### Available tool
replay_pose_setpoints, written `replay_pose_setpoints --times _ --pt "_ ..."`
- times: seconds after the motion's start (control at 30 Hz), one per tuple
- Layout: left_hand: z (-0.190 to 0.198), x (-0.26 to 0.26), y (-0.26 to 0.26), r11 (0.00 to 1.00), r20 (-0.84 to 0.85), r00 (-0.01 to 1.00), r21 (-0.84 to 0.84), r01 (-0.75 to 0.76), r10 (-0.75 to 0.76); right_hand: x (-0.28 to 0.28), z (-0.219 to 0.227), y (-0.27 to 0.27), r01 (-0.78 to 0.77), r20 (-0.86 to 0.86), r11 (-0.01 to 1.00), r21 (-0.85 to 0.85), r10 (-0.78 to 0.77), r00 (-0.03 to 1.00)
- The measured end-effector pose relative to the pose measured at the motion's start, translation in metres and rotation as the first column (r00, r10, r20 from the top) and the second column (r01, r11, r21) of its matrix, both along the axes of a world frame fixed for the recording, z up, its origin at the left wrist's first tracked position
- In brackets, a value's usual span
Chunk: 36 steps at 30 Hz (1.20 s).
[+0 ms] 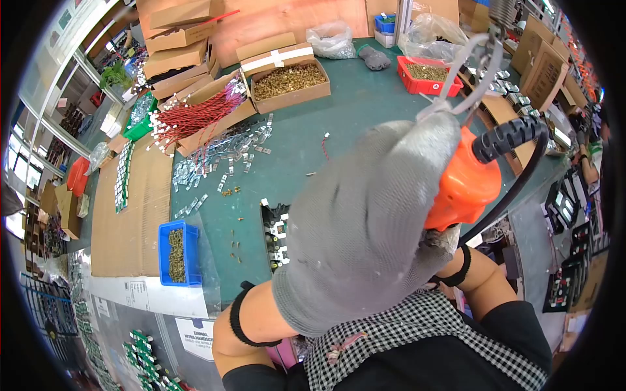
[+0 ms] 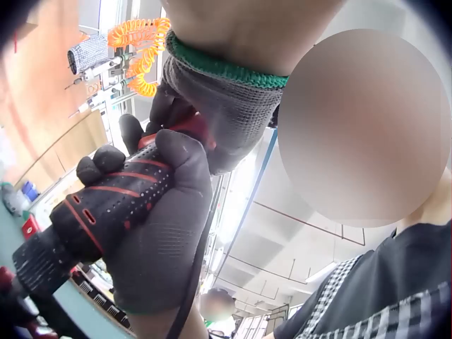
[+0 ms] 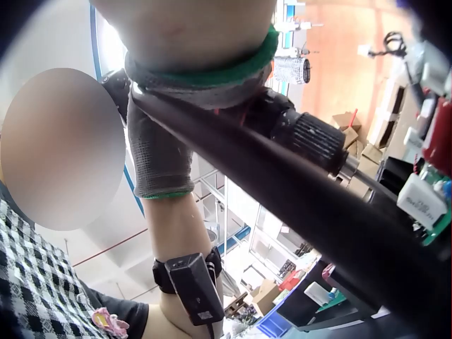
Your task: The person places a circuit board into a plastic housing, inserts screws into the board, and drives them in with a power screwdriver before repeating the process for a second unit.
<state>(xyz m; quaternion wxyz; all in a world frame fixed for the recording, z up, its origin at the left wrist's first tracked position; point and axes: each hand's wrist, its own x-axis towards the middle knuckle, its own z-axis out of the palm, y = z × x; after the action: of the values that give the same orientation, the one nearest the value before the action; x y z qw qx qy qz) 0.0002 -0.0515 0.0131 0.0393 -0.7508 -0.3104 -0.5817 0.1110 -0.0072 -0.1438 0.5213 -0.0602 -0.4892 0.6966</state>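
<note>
In the head view, my gloved left hand (image 1: 365,221) covers much of an electric screwdriver with an orange end (image 1: 466,182) and a black cable. A strip of my right glove (image 1: 443,241) shows below it. The left wrist view shows my right hand (image 2: 166,233) wrapped round the black, red-striped screwdriver body (image 2: 113,205), while my left hand (image 2: 219,106) grips its rear. The right wrist view shows the ribbed black nose (image 3: 318,141) and metal bit beside a white part (image 3: 422,200). The large glove hides what lies beneath it in the head view.
A black unit with white parts (image 1: 276,238) lies left of the hands. Around it are a blue tray of screws (image 1: 193,254), loose metal clips (image 1: 190,173), red wires (image 1: 195,117), a carton of brass parts (image 1: 319,91) and a red bin (image 1: 407,81). A spring (image 1: 501,12) hangs above.
</note>
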Motion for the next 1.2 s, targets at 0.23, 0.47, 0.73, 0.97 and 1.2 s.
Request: replay_pose_setpoints --times 0.23,0.47,0.73,0.97,1.2 --pt "0.006 -0.004 0.002 1.000 0.028 1.000 0.002 -0.014 0.014 0.014 0.079 -0.011 0.155 0.294 0.943 0.294 -0.243 0.924" --pt "0.008 -0.011 0.016 0.994 0.010 0.997 -0.072 0.082 -0.081 -0.002 0.089 -0.012 0.181 0.400 0.869 0.460 -0.385 0.831" --pt "-0.012 0.008 0.038 0.951 0.275 0.924 0.229 0.208 -0.268 -0.012 0.092 -0.009 0.172 0.440 0.856 0.487 -0.411 0.798" --pt "-0.016 -0.004 0.021 0.984 0.244 0.954 0.011 0.179 -0.176 -0.014 0.094 -0.009 0.170 0.440 0.870 0.463 -0.392 0.808" --pt "-0.042 -0.137 -0.017 0.808 0.030 0.929 -0.505 -0.304 0.368 0.006 0.101 -0.002 0.203 0.310 0.946 0.251 -0.277 0.910"
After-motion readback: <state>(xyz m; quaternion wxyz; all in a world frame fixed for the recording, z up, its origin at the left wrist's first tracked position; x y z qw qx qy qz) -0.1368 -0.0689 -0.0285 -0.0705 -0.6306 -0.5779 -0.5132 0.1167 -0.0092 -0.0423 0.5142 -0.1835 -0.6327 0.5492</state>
